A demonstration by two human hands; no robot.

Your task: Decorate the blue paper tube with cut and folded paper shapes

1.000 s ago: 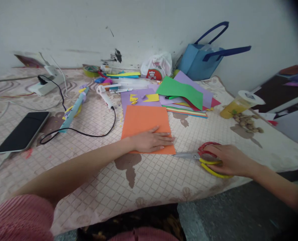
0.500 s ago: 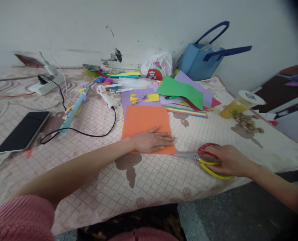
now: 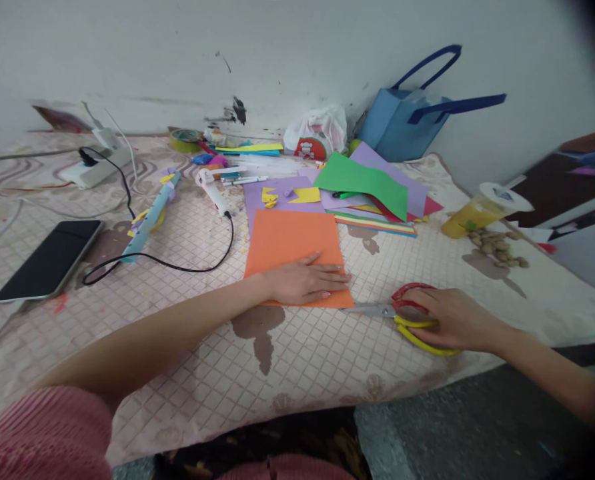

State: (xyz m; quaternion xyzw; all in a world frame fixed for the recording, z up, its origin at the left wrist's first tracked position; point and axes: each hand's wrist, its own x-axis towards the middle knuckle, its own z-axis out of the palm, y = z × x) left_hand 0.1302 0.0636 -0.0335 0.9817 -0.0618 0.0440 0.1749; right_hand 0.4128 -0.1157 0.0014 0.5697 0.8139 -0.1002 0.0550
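- Apparent step: steadying the orange paper (image 3: 292, 237) on the worktop (image 3: 322, 360); left hand (image 3: 300, 281) lies flat on it, fingers extended.
- Right hand (image 3: 455, 320) grips scissors (image 3: 375, 310), tips at the near right corner.
- Next move calls for holding the sheet flat.

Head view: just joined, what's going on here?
The person's left hand lies flat on an orange sheet on the patterned tablecloth. The right hand holds red-and-yellow-handled scissors, blades nearly closed and pointing at the sheet's near right corner. Whether the tips touch the paper, I can't tell. No cut shows in the sheet's visible part. A purple sheet and a green sheet lie farther back.
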